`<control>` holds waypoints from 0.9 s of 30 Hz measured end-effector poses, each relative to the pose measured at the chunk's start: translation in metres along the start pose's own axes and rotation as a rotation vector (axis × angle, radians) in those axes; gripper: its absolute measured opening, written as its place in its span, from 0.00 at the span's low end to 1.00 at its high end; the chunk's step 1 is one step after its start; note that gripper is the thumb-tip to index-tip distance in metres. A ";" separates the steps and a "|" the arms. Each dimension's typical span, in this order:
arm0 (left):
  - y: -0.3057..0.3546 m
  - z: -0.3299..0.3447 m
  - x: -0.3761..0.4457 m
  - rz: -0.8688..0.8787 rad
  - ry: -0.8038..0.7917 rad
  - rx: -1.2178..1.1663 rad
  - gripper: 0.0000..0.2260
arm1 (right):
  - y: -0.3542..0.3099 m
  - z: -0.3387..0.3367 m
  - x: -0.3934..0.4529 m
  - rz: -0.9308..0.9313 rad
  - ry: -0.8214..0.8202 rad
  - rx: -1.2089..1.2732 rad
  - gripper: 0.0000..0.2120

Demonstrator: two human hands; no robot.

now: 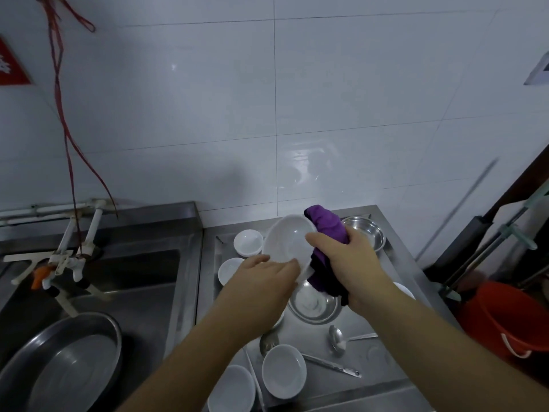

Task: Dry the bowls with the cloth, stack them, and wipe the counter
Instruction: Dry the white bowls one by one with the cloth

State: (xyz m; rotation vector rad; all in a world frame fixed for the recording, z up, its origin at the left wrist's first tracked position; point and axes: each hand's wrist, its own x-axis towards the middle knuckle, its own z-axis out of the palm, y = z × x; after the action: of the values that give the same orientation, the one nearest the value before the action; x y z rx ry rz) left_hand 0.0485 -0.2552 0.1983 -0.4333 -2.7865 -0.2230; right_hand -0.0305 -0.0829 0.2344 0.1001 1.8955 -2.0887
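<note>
Left hand (264, 278) curled under near rim of white bowl (286, 242), held tilted above steel counter (395, 257). Right hand (353, 263) closed round bunched purple cloth (323, 230), pressed against bowl's right edge. More white bowls (283, 371) and steel bowls (313, 304) below on counter.

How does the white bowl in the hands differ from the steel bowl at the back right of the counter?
The white bowl is held tilted off the counter by the left hand; the steel bowl sits upright on it. One is opaque white, the other shiny metal. The purple cloth touches only the white bowl. Both are round.
</note>
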 end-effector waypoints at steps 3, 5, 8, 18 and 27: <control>0.000 0.009 -0.004 -0.040 0.041 -0.064 0.14 | 0.014 -0.012 0.003 0.067 0.001 0.121 0.18; 0.003 0.013 -0.007 -0.078 0.083 -0.174 0.14 | 0.026 -0.019 0.005 0.134 -0.016 0.223 0.17; 0.008 0.021 -0.006 -0.321 0.178 -0.407 0.18 | 0.042 -0.027 0.008 0.193 -0.036 0.342 0.14; 0.039 0.077 0.011 -1.139 0.107 -1.497 0.08 | 0.096 -0.084 0.010 0.252 -0.033 0.460 0.17; 0.098 0.140 0.026 -1.198 -0.178 -1.512 0.08 | 0.156 -0.180 0.007 0.389 0.338 0.277 0.14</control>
State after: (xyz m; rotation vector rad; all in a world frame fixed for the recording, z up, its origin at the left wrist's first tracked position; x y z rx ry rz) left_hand 0.0171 -0.1277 0.0851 1.0376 -2.0131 -2.5186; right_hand -0.0221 0.0810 0.0617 0.8610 1.5704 -2.1334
